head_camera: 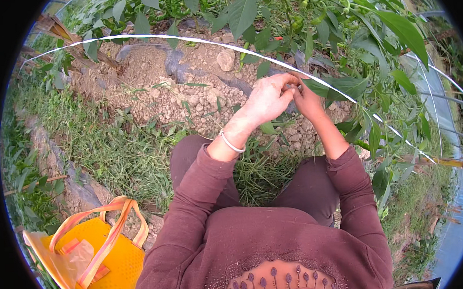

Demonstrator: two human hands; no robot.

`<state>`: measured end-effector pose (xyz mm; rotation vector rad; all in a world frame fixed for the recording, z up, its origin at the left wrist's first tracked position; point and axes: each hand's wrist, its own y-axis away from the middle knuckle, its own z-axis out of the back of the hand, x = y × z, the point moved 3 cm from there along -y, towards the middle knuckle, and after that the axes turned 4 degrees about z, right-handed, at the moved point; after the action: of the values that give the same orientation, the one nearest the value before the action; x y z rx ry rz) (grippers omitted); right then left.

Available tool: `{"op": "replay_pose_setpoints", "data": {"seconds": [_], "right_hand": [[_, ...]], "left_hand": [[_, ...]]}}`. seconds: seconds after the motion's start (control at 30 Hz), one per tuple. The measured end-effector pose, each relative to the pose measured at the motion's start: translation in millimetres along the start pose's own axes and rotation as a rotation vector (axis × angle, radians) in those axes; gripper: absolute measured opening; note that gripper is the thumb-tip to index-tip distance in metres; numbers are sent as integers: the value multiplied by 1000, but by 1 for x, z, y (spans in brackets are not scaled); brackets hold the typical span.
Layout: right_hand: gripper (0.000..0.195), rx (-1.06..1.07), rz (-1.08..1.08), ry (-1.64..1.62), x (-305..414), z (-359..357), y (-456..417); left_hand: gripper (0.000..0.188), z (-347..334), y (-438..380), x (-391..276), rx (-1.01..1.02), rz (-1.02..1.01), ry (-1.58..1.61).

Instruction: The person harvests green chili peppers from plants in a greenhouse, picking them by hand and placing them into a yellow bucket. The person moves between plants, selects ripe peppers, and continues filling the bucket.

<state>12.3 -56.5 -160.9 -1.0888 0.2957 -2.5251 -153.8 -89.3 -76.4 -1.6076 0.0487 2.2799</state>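
Observation:
My left hand (270, 95), with a white bangle (231, 143) at the wrist, is bent with its thumb and fingers drawn together. It meets the fingertips of my right hand (307, 98) just below a taut white plastic cord (215, 43). Whatever lies between the fingers is too small or hidden to make out. Right beside my right hand hangs a broad green leaf (343, 87) of a pepper plant (323, 28). Behind my hands, a slim green pepper (243, 55) shows near the cord.
Dry cloddy soil (198, 99) with torn plastic mulch (177, 65) spreads ahead. Cut grass (127, 160) covers the ground around my knees. A yellow bag (108, 254) with striped handles stands at lower left. Wooden stakes (62, 31) and blue plastic sheeting (457, 216) flank the row.

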Motion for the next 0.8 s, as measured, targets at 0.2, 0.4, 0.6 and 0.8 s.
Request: {"op": "replay_pose_setpoints", "data": {"seconds": [0.2, 0.4, 0.6, 0.8], "right_hand": [[33, -159, -69, 134, -28, 5, -40], [39, -504, -280, -261, -57, 20, -155], [34, -307, -589, -307, -69, 44, -187], [31, -228, -579, -378, -76, 65, -198]], "left_hand": [[19, -6, -22, 69, -188, 205, 163], [16, 13, -34, 87, -188, 350, 402], [19, 10, -42, 104, -98, 367, 499], [20, -1, -51, 122, -131, 298, 646]]}}
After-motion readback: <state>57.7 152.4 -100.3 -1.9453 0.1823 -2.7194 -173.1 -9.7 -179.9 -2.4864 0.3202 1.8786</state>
